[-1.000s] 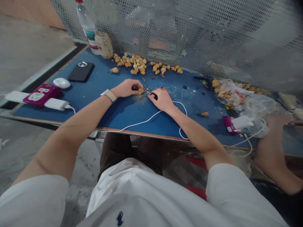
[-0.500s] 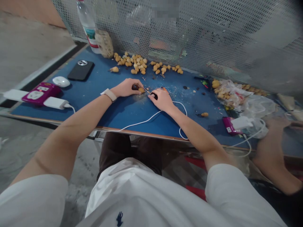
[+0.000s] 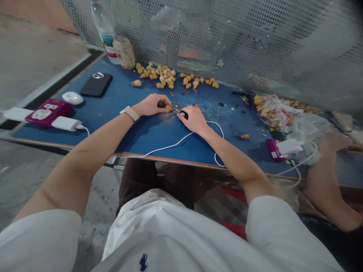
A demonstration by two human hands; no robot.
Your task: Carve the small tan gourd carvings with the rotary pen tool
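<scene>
My left hand [image 3: 153,104] is closed around a small yellow gourd [image 3: 169,108] with a dark end, low over the blue table. Opposite it, my right hand [image 3: 195,118] is closed on a slim pointed tool [image 3: 176,109] whose tip meets or nearly meets the gourd. The fingers hide most of the tool, so its exact kind is unclear. Pale scraps and dust lie around both hands. A white cable [image 3: 178,142] runs beneath my right wrist. Beyond the hands, a pile of small gourds [image 3: 163,74] sits along the mesh panel.
A phone [image 3: 96,84], white rounded case [image 3: 73,98] and purple power adapter [image 3: 49,112] are at left. A water bottle [image 3: 106,36] stands behind. At right are plastic bags [image 3: 307,126], another purple adapter [image 3: 275,150] and another person's arm [image 3: 323,181]. Mesh [image 3: 241,45] borders the back.
My hands keep almost the same place and hold. At the right, the other person's hand has shifted slightly.
</scene>
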